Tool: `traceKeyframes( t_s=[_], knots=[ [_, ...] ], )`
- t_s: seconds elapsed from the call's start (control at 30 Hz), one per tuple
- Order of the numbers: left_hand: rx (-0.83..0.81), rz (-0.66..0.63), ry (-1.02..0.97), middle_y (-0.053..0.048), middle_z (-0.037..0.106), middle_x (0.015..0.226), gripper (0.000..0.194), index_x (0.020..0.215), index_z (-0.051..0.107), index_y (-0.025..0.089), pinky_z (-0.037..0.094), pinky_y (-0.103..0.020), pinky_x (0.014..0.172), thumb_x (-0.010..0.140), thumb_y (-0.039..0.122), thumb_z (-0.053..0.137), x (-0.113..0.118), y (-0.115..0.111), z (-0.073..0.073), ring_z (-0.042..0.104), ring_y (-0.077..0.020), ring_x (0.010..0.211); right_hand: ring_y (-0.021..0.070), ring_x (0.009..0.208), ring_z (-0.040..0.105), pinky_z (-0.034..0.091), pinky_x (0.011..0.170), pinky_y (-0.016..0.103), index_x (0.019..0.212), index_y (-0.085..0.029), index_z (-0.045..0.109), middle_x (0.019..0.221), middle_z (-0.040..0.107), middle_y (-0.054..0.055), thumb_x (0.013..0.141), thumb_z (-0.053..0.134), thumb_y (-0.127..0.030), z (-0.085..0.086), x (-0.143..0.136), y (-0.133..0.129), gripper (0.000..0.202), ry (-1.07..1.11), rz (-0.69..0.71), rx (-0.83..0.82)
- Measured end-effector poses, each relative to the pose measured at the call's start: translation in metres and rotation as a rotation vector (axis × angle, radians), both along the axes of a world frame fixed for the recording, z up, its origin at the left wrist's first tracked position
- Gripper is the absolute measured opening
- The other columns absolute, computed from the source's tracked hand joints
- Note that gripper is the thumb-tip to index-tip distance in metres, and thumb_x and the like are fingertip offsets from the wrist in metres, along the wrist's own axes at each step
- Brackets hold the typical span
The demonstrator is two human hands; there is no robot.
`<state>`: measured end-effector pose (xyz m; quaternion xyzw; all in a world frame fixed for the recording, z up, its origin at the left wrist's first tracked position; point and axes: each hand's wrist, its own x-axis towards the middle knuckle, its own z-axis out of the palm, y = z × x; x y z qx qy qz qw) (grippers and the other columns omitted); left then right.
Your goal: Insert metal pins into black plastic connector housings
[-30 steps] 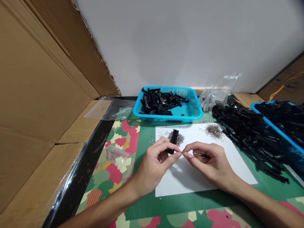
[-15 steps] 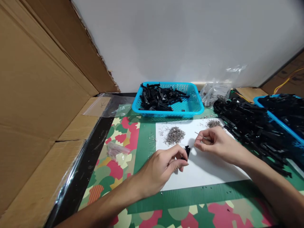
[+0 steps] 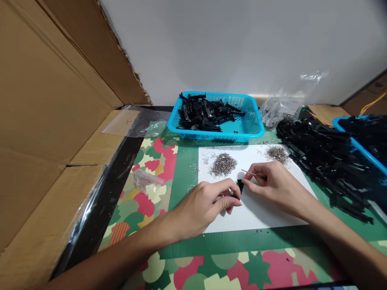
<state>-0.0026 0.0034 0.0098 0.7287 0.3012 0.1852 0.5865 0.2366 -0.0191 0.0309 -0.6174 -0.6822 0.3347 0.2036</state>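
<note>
Over the white sheet of paper (image 3: 256, 219), my left hand (image 3: 211, 203) pinches a small black plastic part (image 3: 240, 184) between thumb and fingers; most of it is hidden by them. Close on its right, my right hand (image 3: 269, 183) is closed around a thin metal rod-like tool (image 3: 250, 173), its tip pointing left. The right fingertips are at the black part's upper end; I cannot tell if they touch it. Behind the hands lies a heap of tiny metal pieces (image 3: 223, 164), with a second heap of metal pieces (image 3: 276, 154) farther right.
A blue basket (image 3: 216, 136) of black plastic parts stands at the back. A large pile of black parts (image 3: 320, 157) and another blue basket (image 3: 369, 155) lie right. Plastic bags (image 3: 279, 108) lean against the wall; a small bag (image 3: 148, 181) lies left. Cardboard (image 3: 45, 121) walls the left side.
My right hand has moved left, bringing the tool and fingertips up to the black part. My left hand keeps its pinch almost in place. The camera view has shifted slightly.
</note>
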Motion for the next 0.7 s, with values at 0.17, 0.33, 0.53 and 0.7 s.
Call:
traceKeyframes(
  t_s=[0.17, 0.33, 0.53, 0.7],
  knots=[
    [-0.011, -0.01, -0.008, 0.001, 0.072, 0.075, 0.009, 0.103, 0.07, 0.021, 0.055, -0.026, 0.072, 0.105, 0.021, 0.061, 0.001, 0.0, 0.003, 0.07, -0.0144, 0.069, 0.0121, 0.051, 0.036, 0.027, 0.052, 0.028, 0.069, -0.02, 0.067, 0.052, 0.044, -0.004, 0.089, 0.063, -0.032, -0.002, -0.004, -0.003, 0.023, -0.066, -0.005, 0.072],
    [0.003, -0.017, -0.017, 0.001, 0.073, 0.074, 0.011, 0.1, 0.067, 0.021, 0.054, -0.027, 0.07, 0.105, 0.017, 0.058, 0.003, 0.002, 0.008, 0.07, -0.0151, 0.069, 0.0115, 0.05, 0.039, 0.027, 0.051, 0.027, 0.067, -0.021, 0.062, 0.052, 0.049, -0.003, 0.083, 0.062, -0.026, -0.005, -0.004, -0.006, 0.017, -0.07, 0.002, 0.103],
    [0.014, -0.064, 0.012, 0.001, 0.075, 0.074, 0.012, 0.091, 0.065, 0.021, 0.05, -0.027, 0.066, 0.102, 0.017, 0.063, 0.007, 0.004, 0.008, 0.069, -0.0156, 0.067, 0.0112, 0.049, 0.038, 0.024, 0.05, 0.027, 0.068, -0.021, 0.064, 0.05, 0.05, -0.002, 0.083, 0.065, -0.027, 0.002, -0.001, -0.007, 0.016, -0.026, 0.039, 0.033],
    [-0.03, -0.053, -0.009, 0.001, 0.074, 0.076, 0.012, 0.093, 0.062, 0.022, 0.05, -0.028, 0.067, 0.105, 0.019, 0.06, 0.006, 0.003, 0.005, 0.069, -0.0156, 0.07, 0.0106, 0.052, 0.035, 0.022, 0.05, 0.028, 0.073, -0.019, 0.068, 0.054, 0.049, -0.003, 0.094, 0.068, -0.038, -0.001, 0.008, -0.004, 0.029, 0.084, 0.027, -0.05]
  ],
)
